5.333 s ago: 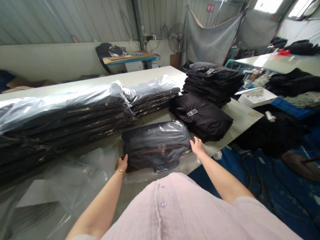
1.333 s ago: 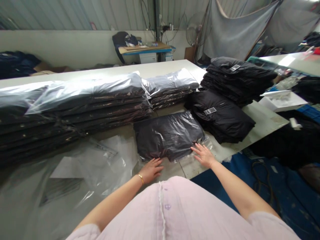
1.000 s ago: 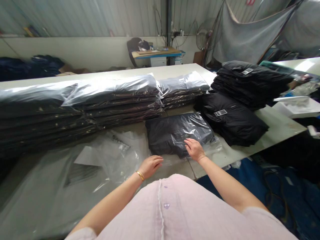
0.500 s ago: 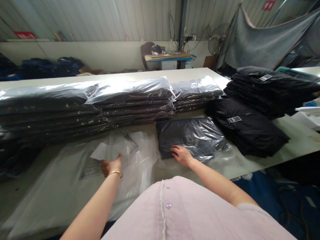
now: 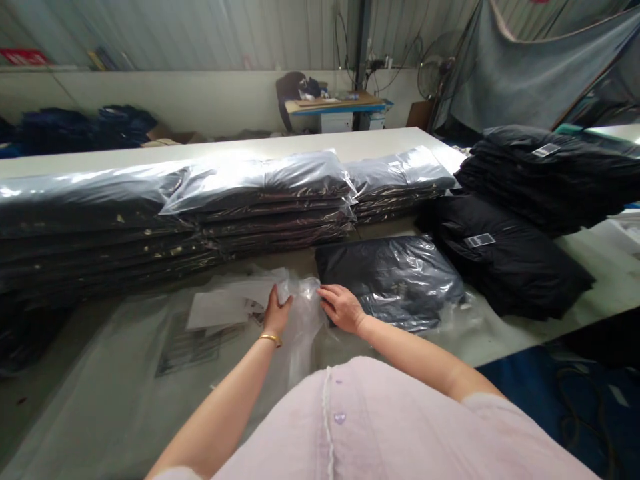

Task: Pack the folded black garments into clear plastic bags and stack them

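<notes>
A person's left hand point(image 5: 276, 315) and right hand point(image 5: 344, 308), slightly apart, touch crumpled clear plastic point(image 5: 304, 297) between them; whether either grips it is unclear. Just beside the right, nearer hand, a flat black garment in shiny plastic point(image 5: 395, 273) lies long axis left-to-right.

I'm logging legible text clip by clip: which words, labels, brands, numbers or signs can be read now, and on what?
No text is legible.
Red wall sign: pale marks, too blurred to read.
Tag on the nearer black garments: too small to read.
Tag on the black stack behind: too small to read.
Dark marks on the clear plastic: too blurred to read.
</notes>
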`<action>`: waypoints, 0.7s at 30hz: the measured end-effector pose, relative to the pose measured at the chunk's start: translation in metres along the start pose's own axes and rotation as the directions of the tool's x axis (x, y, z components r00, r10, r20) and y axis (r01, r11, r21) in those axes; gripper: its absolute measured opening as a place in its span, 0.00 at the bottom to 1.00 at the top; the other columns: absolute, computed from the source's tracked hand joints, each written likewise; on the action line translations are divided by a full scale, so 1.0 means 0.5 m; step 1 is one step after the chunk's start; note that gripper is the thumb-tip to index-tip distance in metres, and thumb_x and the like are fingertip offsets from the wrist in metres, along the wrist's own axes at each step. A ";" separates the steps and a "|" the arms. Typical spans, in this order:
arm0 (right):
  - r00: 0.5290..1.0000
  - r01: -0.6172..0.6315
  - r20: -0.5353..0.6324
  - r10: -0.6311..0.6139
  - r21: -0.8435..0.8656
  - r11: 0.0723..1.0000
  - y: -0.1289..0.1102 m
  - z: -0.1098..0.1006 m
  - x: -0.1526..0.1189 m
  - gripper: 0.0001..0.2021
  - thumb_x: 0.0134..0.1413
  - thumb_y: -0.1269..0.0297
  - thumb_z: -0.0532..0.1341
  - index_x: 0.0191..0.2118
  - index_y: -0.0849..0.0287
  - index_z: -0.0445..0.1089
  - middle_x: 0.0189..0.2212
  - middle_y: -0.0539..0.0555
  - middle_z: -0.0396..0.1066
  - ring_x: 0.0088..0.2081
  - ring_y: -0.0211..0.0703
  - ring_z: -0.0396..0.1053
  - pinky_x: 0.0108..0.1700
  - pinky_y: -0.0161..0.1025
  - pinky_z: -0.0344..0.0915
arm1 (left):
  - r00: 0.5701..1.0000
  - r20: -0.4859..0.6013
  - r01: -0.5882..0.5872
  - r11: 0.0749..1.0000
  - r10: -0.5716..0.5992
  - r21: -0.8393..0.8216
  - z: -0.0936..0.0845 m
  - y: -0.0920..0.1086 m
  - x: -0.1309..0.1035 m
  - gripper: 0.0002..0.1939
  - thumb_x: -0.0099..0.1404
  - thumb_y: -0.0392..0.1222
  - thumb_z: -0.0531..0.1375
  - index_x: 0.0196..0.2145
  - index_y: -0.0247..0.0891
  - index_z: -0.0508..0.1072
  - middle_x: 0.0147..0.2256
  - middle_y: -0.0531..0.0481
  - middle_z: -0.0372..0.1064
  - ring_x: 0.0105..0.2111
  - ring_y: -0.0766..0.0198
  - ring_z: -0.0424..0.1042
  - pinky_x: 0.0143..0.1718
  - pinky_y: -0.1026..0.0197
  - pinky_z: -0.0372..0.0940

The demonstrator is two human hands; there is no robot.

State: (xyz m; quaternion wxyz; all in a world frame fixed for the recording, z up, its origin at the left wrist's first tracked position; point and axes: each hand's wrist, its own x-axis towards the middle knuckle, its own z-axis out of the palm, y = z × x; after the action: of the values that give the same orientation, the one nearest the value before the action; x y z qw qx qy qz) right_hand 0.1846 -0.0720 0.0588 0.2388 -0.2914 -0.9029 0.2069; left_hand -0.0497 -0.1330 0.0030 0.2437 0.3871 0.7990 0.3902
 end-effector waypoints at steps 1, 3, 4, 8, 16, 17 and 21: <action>1.000 0.030 -0.006 -0.030 -0.009 1.000 -0.014 0.002 0.013 0.20 0.65 0.60 0.52 0.60 0.55 0.64 0.58 0.57 0.64 0.59 0.47 0.60 0.62 0.47 0.55 | 0.997 0.083 0.007 0.996 0.001 -0.088 0.014 0.011 0.004 0.32 0.65 0.47 0.56 0.64 0.36 0.54 0.55 0.38 0.65 0.55 0.55 0.66 0.53 0.53 0.63; 0.990 0.135 0.045 -0.134 -0.031 0.990 -0.035 0.008 0.036 0.21 0.65 0.59 0.52 0.61 0.54 0.63 0.60 0.56 0.62 0.61 0.47 0.56 0.63 0.48 0.53 | 0.979 0.200 0.084 0.963 -0.032 -0.254 0.034 0.025 0.009 0.30 0.68 0.45 0.53 0.65 0.35 0.54 0.57 0.38 0.64 0.55 0.55 0.66 0.50 0.54 0.65; 0.974 0.206 0.100 -0.201 -0.039 0.978 -0.040 0.013 0.046 0.21 0.65 0.60 0.52 0.61 0.53 0.63 0.61 0.55 0.62 0.62 0.47 0.55 0.64 0.47 0.52 | 0.967 0.248 0.128 0.946 -0.052 -0.299 0.039 0.028 0.009 0.29 0.69 0.45 0.51 0.65 0.35 0.54 0.56 0.37 0.65 0.53 0.55 0.68 0.48 0.55 0.67; 0.894 0.345 0.335 -0.298 -0.090 0.934 -0.022 0.044 0.068 0.21 0.64 0.57 0.54 0.60 0.53 0.64 0.63 0.55 0.60 0.67 0.50 0.46 0.67 0.50 0.43 | 0.946 0.312 0.201 0.918 -0.091 -0.341 0.030 0.001 -0.005 0.29 0.67 0.50 0.53 0.63 0.39 0.59 0.51 0.39 0.71 0.45 0.57 0.74 0.43 0.55 0.70; 0.942 -0.010 0.320 0.097 -0.263 0.965 0.040 0.088 0.085 0.26 0.63 0.54 0.54 0.63 0.58 0.60 0.68 0.62 0.46 0.67 0.56 0.45 0.63 0.51 0.48 | 0.967 -0.242 0.104 0.989 -0.077 0.102 -0.049 -0.094 -0.056 0.17 0.61 0.45 0.58 0.45 0.37 0.74 0.46 0.42 0.73 0.40 0.57 0.73 0.48 0.51 0.66; 0.944 -0.006 0.316 0.091 -0.260 0.965 0.038 0.090 0.087 0.26 0.63 0.54 0.54 0.63 0.59 0.61 0.67 0.62 0.48 0.67 0.56 0.45 0.63 0.51 0.48 | 0.952 -0.283 0.153 0.981 -0.113 0.122 -0.056 -0.101 -0.056 0.18 0.60 0.44 0.58 0.46 0.35 0.73 0.46 0.40 0.72 0.41 0.55 0.73 0.48 0.49 0.65; 0.952 0.016 0.300 0.065 -0.259 0.966 0.029 0.094 0.088 0.24 0.63 0.54 0.55 0.60 0.58 0.64 0.66 0.62 0.52 0.66 0.55 0.48 0.63 0.51 0.49 | 0.913 -0.334 0.292 0.947 -0.234 0.135 -0.072 -0.124 -0.036 0.20 0.57 0.43 0.60 0.47 0.33 0.70 0.48 0.35 0.71 0.49 0.44 0.70 0.49 0.43 0.64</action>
State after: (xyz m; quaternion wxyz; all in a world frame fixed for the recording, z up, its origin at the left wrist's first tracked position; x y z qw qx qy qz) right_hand 0.1334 -0.0447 0.0273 0.0532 -0.2958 -0.9444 0.1332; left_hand -0.0908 -0.1876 -0.0252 0.1279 0.2293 0.9048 0.3353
